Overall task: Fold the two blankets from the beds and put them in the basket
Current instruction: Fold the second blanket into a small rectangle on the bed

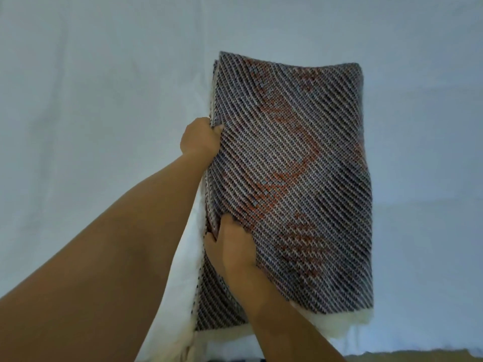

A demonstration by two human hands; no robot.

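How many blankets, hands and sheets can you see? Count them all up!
Folded grey-and-orange diagonal-striped blanket with white fluffy backing: 1
Bare hands gripping the blanket's left edge: 2, the left hand farther up, the right hand nearer
Plain white sheet behind the blanket: 1
Total: 4
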